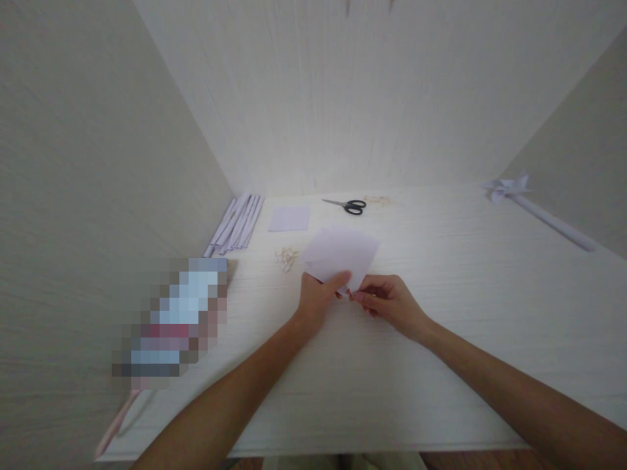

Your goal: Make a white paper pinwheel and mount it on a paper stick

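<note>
A white square of paper (340, 251) is held up off the table, one corner pointing toward me. My left hand (321, 294) grips its near left side, thumb lying on top of the sheet. The fingertips of my right hand (386, 300) pinch at the near corner, close to my left thumb. Whether something small sits between those right fingertips is too blurred to tell. Just left of the paper lies a little heap of small white-tipped pieces (286, 258).
Behind the paper are a flat paper square (289, 219) and black-handled scissors (347, 205), with thin scraps (379, 200) beside them. Rolled paper sticks (238, 223) lie at the left wall, near a blurred-out object (181, 316). A paper pinwheel (509, 187) on a stick rests at right.
</note>
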The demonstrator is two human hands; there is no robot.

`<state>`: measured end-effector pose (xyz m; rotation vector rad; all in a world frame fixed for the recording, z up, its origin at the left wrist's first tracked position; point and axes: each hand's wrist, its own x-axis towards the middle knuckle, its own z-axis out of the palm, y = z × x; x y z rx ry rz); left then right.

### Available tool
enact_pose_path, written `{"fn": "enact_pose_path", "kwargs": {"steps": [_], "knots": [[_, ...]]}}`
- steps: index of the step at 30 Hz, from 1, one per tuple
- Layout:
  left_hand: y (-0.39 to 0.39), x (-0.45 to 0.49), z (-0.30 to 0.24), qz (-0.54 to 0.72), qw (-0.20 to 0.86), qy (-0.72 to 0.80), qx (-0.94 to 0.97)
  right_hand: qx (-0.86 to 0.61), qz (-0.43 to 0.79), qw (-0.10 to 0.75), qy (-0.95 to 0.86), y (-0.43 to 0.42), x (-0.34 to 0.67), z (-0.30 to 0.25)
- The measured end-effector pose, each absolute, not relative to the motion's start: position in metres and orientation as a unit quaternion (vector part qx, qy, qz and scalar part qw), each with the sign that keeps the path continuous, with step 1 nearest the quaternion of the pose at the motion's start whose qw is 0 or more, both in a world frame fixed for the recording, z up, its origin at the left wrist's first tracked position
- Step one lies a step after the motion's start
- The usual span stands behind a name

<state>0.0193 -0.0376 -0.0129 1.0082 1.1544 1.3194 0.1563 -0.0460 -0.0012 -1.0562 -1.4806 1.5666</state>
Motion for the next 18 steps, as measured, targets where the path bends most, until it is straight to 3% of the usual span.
{"fn": "enact_pose_path", "kwargs": {"steps": [18], "knots": [[-0.0373, 0.0193, -0.0112, 0.568, 0.521, 0.505, 0.388, -0.362, 0.642, 0.361, -0.571, -0.0447, 0.1589, -0.0045]]}}
